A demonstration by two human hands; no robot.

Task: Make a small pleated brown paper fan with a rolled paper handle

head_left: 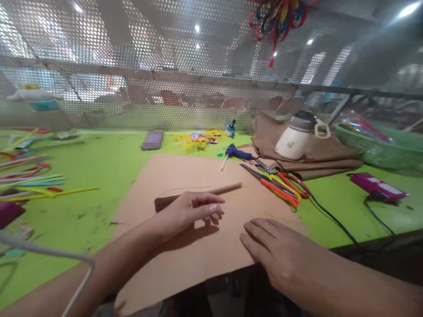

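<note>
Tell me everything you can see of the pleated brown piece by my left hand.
The pleated brown piece lies on the brown sheet, its stacked folds showing at the left end. It looks like paper or card. Your left hand hides its middle; whether they touch is unclear. A slim, paler length slants away beyond the hand, probably the same piece.

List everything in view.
Sheet: one, tan, centre
Pleated piece: one, brown, on sheet
Scissors: two, orange and red, sheet's right
Glue gun: one, blue, sheet's far edge
Table: one, green, beneath
Scraps: many, mostly yellow, far side
Bottle: one, blue, beside scraps
Pixelated object: one, purple, far side
Folded material: one, brown, right
Jug: one, white, right
Basket: one, green, right
Device: one, magenta, right
Cords: two, dark, right
Strips: many, multicoloured, left
Container: one, clear, left
Mesh: one, grey, behind
Ornament: one, multicoloured, overhead
Left hand: one, over sheet
Right hand: one, on sheet
</note>
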